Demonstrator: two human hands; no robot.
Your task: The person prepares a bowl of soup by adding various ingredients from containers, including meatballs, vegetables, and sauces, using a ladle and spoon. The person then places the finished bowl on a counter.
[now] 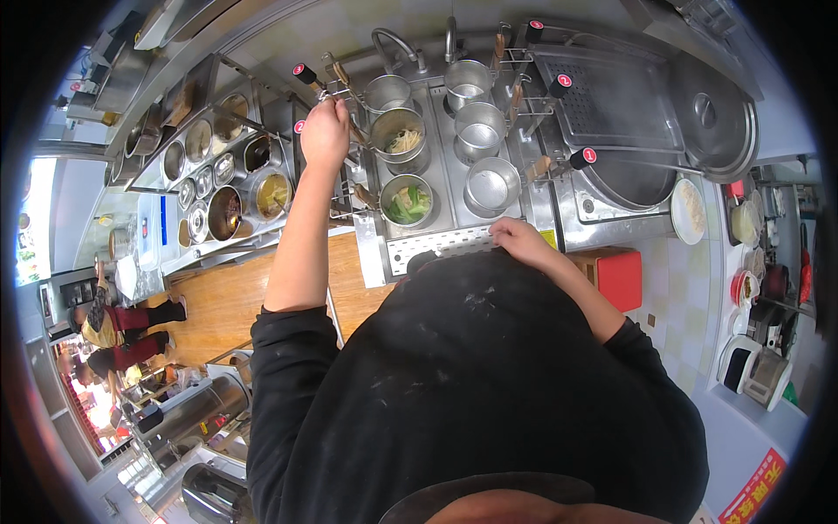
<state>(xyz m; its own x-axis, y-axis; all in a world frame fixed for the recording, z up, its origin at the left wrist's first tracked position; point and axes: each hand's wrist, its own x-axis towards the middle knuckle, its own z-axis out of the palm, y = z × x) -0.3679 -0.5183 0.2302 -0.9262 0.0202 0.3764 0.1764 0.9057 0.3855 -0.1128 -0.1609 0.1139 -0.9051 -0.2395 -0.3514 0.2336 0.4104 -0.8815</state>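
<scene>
My left hand (326,134) is closed around the handle of a metal noodle strainer basket (396,121) in the middle of the cooker's left row. Pale noodles (404,141) lie in that basket, which is raised a little. Nearer me, another strainer basket (425,219) contains leafy greens (407,204) and something pale. Behind these stands a third strainer basket (387,95) with no food visible in it. My right hand (522,241) is at the front edge of the noodle cooker (452,245), its fingers curled and partly hidden from view.
Several strainer baskets (480,128) stand in the right row. Two faucets (400,46) rise behind. Food containers (226,213) fill the left counter. A perforated tray (609,98), large lid (710,124) and oval plate (688,211) are at right. A red-topped stool (619,280) stands below. Two people (124,327) are at far left.
</scene>
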